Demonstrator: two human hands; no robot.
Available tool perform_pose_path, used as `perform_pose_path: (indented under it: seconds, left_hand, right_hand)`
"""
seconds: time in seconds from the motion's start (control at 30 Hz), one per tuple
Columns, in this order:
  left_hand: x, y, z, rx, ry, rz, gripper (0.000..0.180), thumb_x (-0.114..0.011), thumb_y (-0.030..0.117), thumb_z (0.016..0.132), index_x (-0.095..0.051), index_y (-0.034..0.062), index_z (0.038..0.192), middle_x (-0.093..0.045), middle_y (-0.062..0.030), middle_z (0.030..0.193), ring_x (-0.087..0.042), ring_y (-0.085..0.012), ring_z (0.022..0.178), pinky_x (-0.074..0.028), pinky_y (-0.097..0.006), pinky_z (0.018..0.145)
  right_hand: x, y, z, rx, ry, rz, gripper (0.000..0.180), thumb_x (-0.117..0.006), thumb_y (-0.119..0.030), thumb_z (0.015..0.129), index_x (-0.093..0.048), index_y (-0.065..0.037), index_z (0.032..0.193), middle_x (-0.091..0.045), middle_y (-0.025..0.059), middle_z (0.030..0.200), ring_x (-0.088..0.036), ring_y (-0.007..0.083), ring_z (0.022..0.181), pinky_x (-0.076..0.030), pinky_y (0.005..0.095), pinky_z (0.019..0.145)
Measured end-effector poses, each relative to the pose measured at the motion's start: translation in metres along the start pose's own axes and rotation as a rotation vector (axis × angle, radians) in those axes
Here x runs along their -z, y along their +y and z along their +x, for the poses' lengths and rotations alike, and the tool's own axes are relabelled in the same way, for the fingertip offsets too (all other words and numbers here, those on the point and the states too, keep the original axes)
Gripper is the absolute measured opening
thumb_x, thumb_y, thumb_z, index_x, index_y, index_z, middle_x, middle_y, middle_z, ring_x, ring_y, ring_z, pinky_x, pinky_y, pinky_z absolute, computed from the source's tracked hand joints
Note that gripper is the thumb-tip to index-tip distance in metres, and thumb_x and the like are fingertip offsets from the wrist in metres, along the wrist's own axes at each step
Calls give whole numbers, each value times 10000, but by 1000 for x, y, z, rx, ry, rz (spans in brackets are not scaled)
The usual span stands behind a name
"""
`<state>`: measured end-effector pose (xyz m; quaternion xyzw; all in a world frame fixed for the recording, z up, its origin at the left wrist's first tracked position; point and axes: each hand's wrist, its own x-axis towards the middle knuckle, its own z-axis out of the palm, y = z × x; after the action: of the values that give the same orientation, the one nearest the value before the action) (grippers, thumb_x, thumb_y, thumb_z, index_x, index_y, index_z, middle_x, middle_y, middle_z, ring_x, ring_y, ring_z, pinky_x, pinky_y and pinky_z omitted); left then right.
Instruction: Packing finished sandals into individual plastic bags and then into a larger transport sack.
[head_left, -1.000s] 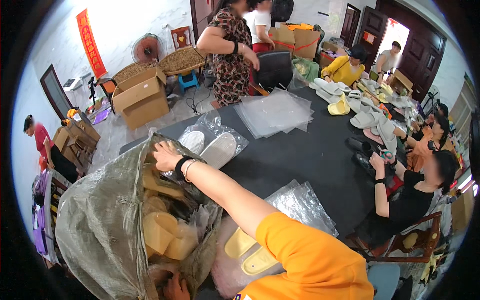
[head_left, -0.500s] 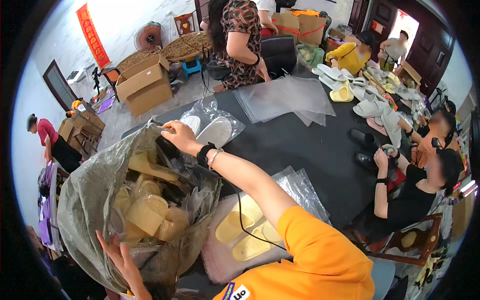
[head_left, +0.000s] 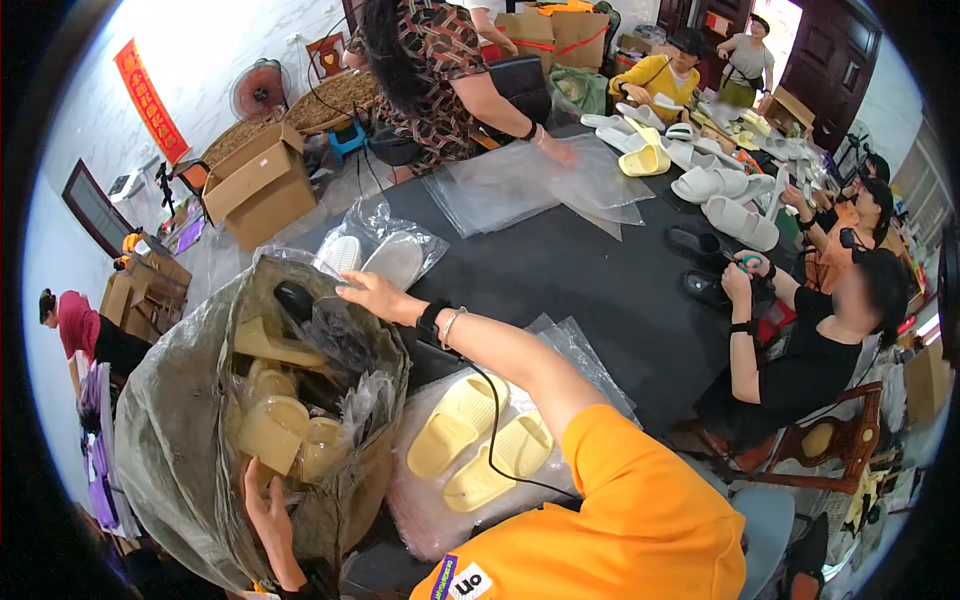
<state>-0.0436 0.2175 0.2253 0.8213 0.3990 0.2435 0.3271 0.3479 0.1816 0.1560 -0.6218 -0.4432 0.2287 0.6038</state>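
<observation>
On my left stands a large grey-green woven sack (head_left: 180, 380), its mouth wide. Inside lie cream-yellow slippers (head_left: 272, 425) in clear plastic, a black slipper (head_left: 294, 300) and dark plastic wrap (head_left: 340, 345). My left hand (head_left: 268, 510) is at the sack's near side, fingers stretched toward the yellow slippers. Over the sack's far right rim reaches my right hand (head_left: 382, 298), fingers extended, nothing visible in them. Just beyond it, a pair of white slippers (head_left: 394, 262) lies in a clear bag. A yellow slipper pair (head_left: 455, 425) rests on stacked clear bags (head_left: 420, 525) before me.
A black cable (head_left: 492, 450) crosses the yellow slippers. Across the black table (head_left: 560, 290), a person in a patterned top touches clear plastic sheets (head_left: 500, 190). Piled slippers (head_left: 740, 185) lie far right, near several seated people. A cardboard box (head_left: 262, 185) stands beyond the table.
My right hand has come off the sack's rim and moved right and nearer. My left hand has shifted in toward the yellow slippers. The view has swung slightly right.
</observation>
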Motion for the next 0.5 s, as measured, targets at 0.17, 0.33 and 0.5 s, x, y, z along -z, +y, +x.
perform_pose_path:
  seconds: [0.17,0.33,0.5]
  left_hand:
    - [9,-35,12,-43,74,-38,353,-491,68,887,-471,27,1237,-446,-164,1286,-419,-292,1187,-327,-376,979]
    - [23,-30,-3,5,63,443,376,-538,81,838,-489,21,1206,-348,-197,1364,-304,-340,1276,-254,-410,1039]
    - [1,-44,6,-240,21,551,405,-564,140,829,-494,68,1221,-289,-172,1405,-256,-351,1293,-215,-423,1048]
  right_hand:
    - [-10,-5,-34,-117,-181,177,699,-514,-461,866,-343,49,1312,-484,226,1227,-465,278,1146,-361,333,952]
    - [-24,-16,-67,-255,-268,240,676,-522,-419,876,-317,32,1335,-480,170,1234,-505,206,1043,-412,306,872]
    - [59,-13,-112,-301,-135,248,304,-533,-215,852,-486,-92,1125,-525,34,1057,-532,139,907,-441,286,755]
